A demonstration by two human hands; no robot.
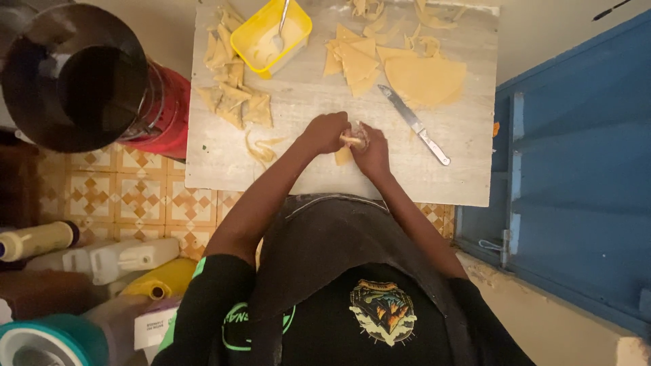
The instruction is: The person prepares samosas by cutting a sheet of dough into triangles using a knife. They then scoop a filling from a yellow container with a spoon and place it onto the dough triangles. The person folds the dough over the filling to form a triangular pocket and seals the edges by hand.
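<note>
Both hands meet over the near middle of a pale work board. My left hand and my right hand pinch one small piece of yellow dough between their fingertips, folding it. A pile of folded dough triangles lies to the left of the hands. Flat cut dough wedges and a larger half-round sheet lie at the far right. A long knife rests diagonally just right of my right hand.
A yellow square tub with a spoon in it stands at the board's far left. A dark metal pot on a red stove sits left of the board. Plastic bottles and jugs crowd the tiled floor. A blue door is on the right.
</note>
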